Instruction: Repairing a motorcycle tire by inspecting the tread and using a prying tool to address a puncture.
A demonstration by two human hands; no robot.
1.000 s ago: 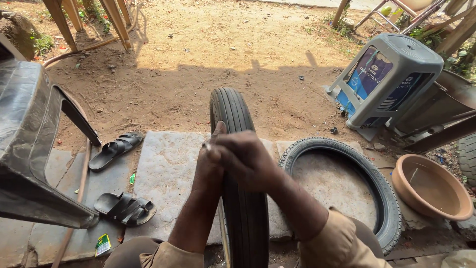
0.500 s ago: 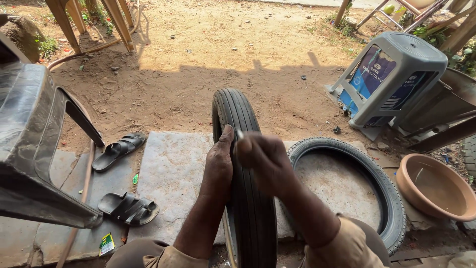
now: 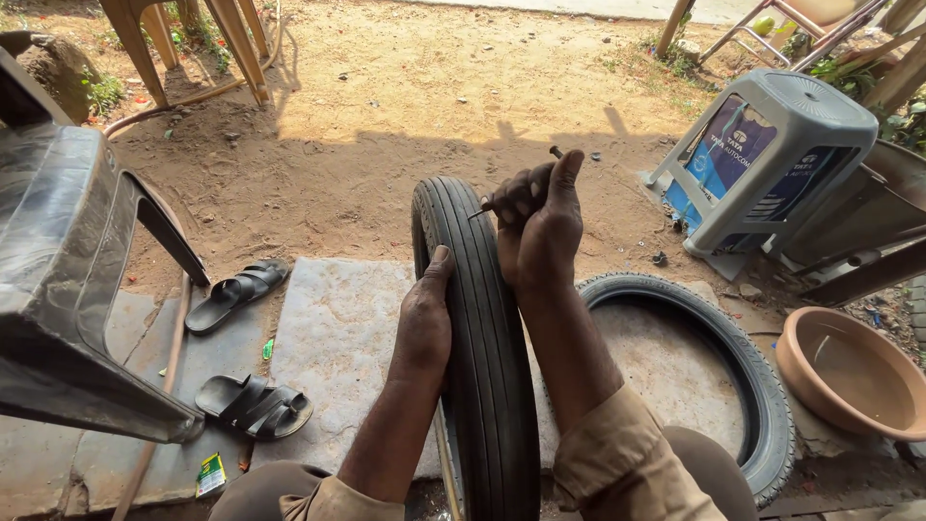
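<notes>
A black ribbed tyre point(image 3: 482, 328) stands upright between my knees, tread facing me. My left hand point(image 3: 424, 318) lies flat against its left sidewall and steadies it. Raised above the top of the tread, my right hand point(image 3: 538, 217) pinches a thin nail point(image 3: 521, 188) whose point sticks out to the left and whose head shows by the thumb. A second black tyre point(image 3: 743, 357) lies flat on the stone slab point(image 3: 333, 338) to the right.
A dark plastic chair point(image 3: 68, 280) stands at the left, with a pair of black sandals point(image 3: 246, 347) beside it. A tipped grey plastic stool point(image 3: 762, 154) and a brown clay bowl point(image 3: 849, 371) are at the right. Bare dirt lies beyond.
My right hand has lifted away from the tread, up and slightly right, with the nail in its fingers. My left hand has slid down the tyre's left side.
</notes>
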